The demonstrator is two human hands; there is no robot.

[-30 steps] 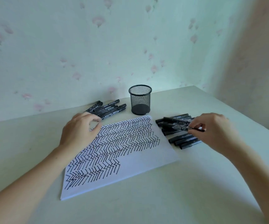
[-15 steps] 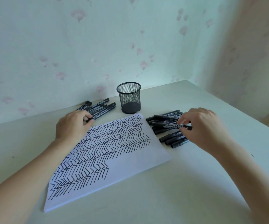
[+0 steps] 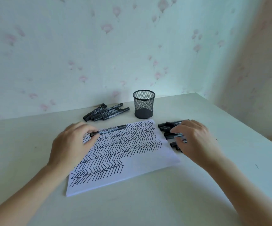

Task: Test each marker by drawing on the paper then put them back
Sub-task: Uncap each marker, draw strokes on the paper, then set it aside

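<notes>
Left hand [image 3: 70, 144] pinches one black marker [image 3: 108, 130] by its near end, thumb and fingers curled round the barrel. The marker lies almost level over the far left corner of the paper [image 3: 148, 162], cap still on, its free end pointing toward the pen cup [image 3: 144, 106]. Cannot tell whether it touches the sheet.

One sheet of paper, skewed on the worktop [image 3: 164, 201], its long edges running from near left to far right. Rows of black zigzag strokes cover most of it; a bare white strip runs along the near right side.

Right hand [image 3: 195, 141] sits over the right pile of markers [image 3: 169, 128], just off the paper's right edge. Fingers bent down among the barrels and touching them; whether they grip one is hidden, so cannot tell. About six or seven marker ends show here; the hand covers the rest, so no firm count.

Left pile of markers [image 3: 106, 111]: roughly six, lying side by side near the worktop's far edge, close to the wall [image 3: 99, 54], well clear of both hands.

One black mesh pen cup, upright, between the two piles, just beyond the paper's far corner. No markers seen through the mesh.

Wall carries pale paper with pink flower marks.
</notes>
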